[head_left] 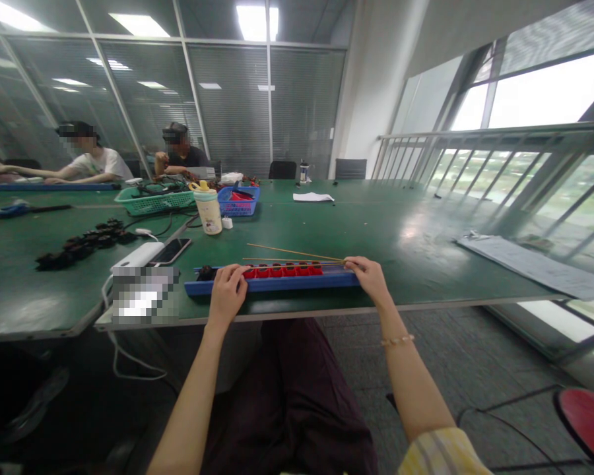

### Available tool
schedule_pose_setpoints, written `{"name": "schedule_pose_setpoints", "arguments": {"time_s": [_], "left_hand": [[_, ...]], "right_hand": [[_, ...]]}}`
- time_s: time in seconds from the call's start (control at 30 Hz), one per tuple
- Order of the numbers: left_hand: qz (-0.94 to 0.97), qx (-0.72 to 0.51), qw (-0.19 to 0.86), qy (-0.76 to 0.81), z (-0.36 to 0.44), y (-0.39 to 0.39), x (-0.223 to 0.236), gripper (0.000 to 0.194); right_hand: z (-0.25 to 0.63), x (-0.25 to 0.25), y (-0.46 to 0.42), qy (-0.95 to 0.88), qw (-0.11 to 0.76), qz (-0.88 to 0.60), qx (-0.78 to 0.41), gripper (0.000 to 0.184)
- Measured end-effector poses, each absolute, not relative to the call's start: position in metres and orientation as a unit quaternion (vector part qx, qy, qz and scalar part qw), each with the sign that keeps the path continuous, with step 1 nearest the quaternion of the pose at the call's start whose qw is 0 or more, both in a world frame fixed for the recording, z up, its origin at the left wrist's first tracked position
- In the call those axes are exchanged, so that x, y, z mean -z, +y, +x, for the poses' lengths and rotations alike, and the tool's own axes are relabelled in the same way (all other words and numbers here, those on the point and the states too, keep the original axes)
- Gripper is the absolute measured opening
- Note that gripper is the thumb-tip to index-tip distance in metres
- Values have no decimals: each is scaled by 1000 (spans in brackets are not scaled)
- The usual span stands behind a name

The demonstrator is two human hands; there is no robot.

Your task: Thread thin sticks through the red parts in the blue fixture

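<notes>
A long narrow blue tray [297, 284] lies along the near table edge, with a row of several red pieces [276, 270] inside it. A small black part [206, 272] sits at the tray's left end. My left hand [229, 290] is over the left part of the tray, fingers closed together beside the first red piece; what they grip is hidden. At the tray's right end, my right hand [369, 277] pinches thin yellowish rods [297, 251]. These stretch left from its fingertips, spreading slightly apart above and behind the red pieces.
Left of the tray are a white power bank [137, 256], a phone [172, 251] and black parts [86, 244]. Beyond stand a cup [208, 212], a green basket [153, 204] and a blue basket [238, 207]. Papers [534, 264] lie right. Two people sit across.
</notes>
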State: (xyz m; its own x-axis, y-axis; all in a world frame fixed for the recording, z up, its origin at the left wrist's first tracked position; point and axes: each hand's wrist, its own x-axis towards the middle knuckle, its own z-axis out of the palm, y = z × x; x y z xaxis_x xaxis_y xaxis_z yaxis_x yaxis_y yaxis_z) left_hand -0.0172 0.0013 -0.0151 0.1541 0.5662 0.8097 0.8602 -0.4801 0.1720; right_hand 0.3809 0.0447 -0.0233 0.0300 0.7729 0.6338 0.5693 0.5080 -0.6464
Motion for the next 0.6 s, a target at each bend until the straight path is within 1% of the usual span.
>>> {"name": "schedule_pose_setpoints", "arguments": {"time_s": [0.23, 0.4, 0.6], "left_hand": [[-744, 439, 167, -476, -18, 2, 16, 30], [-743, 438, 165, -478, -18, 2, 16, 30], [-744, 432, 167, -482, -19, 2, 17, 31]], "right_hand": [[380, 25, 47, -668, 542, -500, -104, 29], [387, 26, 48, -627, 578, -512, -109, 31], [396, 22, 45, -628, 589, -505, -70, 31]]}}
